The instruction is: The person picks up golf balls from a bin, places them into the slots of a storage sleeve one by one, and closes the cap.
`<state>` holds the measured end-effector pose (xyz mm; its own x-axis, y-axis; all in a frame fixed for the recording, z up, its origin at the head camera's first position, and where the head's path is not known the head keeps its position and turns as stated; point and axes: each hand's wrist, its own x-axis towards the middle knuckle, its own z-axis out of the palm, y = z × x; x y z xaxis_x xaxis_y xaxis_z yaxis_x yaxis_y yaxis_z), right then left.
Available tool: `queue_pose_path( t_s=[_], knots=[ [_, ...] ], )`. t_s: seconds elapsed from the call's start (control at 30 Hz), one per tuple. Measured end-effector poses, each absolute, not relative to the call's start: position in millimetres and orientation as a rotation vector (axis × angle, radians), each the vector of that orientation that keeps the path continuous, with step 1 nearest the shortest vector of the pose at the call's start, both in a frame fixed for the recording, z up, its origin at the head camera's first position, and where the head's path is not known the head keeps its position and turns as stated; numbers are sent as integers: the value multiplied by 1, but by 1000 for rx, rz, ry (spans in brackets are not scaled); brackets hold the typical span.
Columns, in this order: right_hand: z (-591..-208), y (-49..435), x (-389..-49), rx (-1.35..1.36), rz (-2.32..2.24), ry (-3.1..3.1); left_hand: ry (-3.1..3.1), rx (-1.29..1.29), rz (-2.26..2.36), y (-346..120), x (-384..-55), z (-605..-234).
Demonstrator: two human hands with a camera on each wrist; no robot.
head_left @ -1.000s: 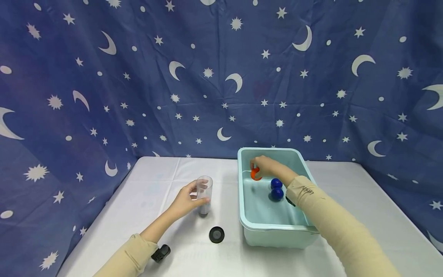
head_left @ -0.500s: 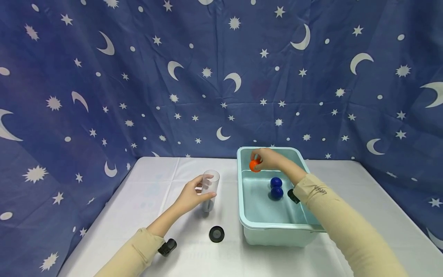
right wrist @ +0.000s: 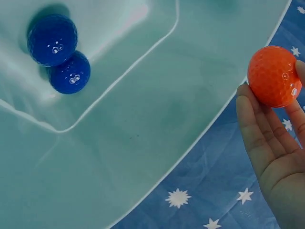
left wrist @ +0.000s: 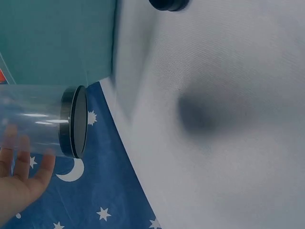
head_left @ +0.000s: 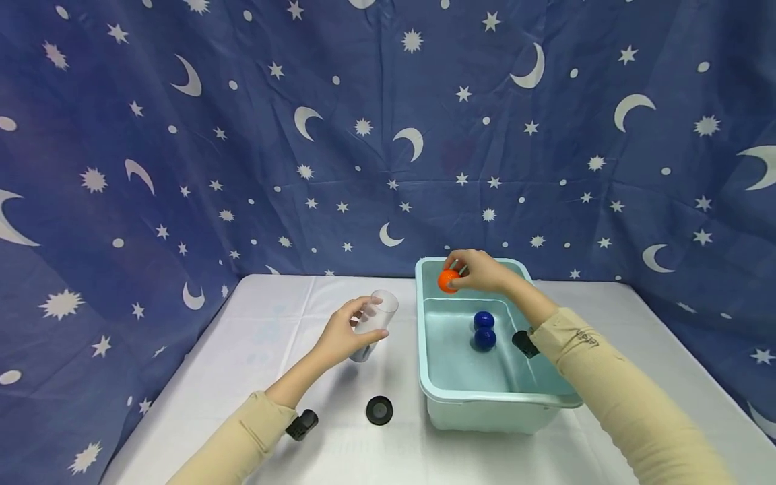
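Observation:
My left hand (head_left: pixel 341 336) grips a clear plastic tube (left wrist: pixel 31 114) around its side, above the table. The tube tilts, its open rim leaning right toward the bin, and a dark cap covers its bottom end. In my right hand (head_left: pixel 483 272) an orange golf ball (right wrist: pixel 274 76) is pinched between thumb and fingers, over the far left part of a pale teal bin (head_left: pixel 427 391). Two blue golf balls, a nearer one (head_left: pixel 485 338) and a farther one (head_left: pixel 483 320), lie touching on the bin floor.
A round black lid (head_left: pixel 379 410) lies on the white-covered table (head_left: pixel 339 451), left of the bin. Behind the table hangs a blue curtain (head_left: pixel 339 155) with moons and stars. The bin's raised walls stand between the blue balls and the tube.
My right hand has raised the orange ball from lower in the bin toward its rim. My left hand has moved right and up with the tube, which now tilts more.

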<state>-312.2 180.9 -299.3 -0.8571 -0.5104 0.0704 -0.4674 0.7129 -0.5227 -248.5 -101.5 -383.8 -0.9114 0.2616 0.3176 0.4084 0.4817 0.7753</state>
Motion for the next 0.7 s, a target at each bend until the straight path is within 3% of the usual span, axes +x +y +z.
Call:
queue_pose_path(
  t_s=[0.7],
  knots=[
    [-288,174,-281,-731,-1226,2837,-2502,-580,-1376,-90,-251,-376]
  ],
)
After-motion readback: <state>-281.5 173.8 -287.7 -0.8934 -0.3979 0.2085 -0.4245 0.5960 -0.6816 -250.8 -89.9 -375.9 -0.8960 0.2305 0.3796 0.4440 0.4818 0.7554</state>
